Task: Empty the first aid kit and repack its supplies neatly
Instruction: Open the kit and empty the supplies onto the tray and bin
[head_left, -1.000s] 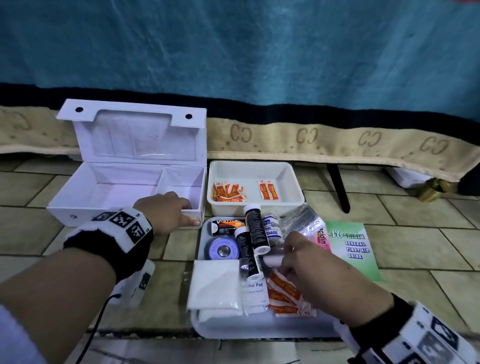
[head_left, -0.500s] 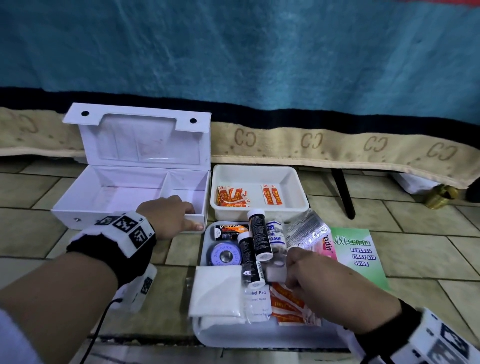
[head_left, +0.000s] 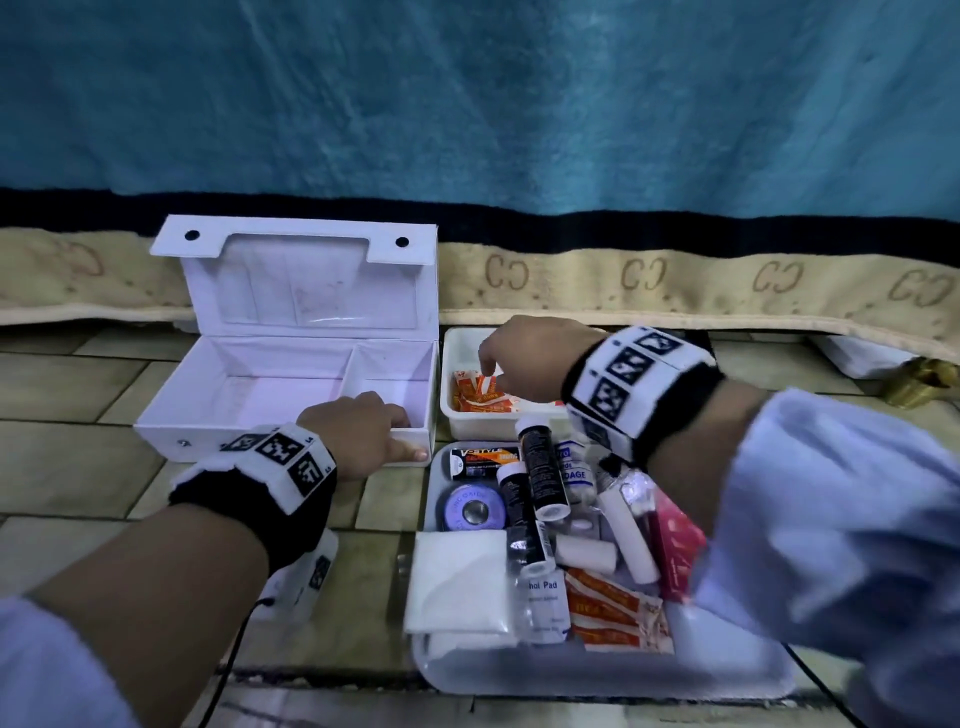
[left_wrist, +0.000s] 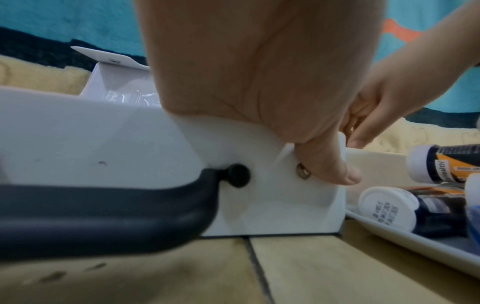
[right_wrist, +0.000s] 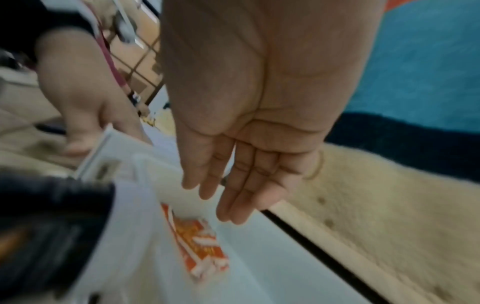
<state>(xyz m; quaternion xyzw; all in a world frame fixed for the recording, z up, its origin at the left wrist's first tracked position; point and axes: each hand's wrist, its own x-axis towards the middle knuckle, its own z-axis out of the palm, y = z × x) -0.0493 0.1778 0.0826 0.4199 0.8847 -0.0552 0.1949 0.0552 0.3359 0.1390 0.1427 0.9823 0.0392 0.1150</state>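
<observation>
Right hand relocated from the front tray, where it worked among the supplies beside the black bottles, to the small rear tray toward the far edge of the floor. Now positioned above the orange packets, fingers extended and nothing held. White gauze rolls and blister pack, earlier covered by that hand, now exposed in the front tray. Green first-aid guide now hidden under the right sleeve.

two trays, two dark bottles
</observation>
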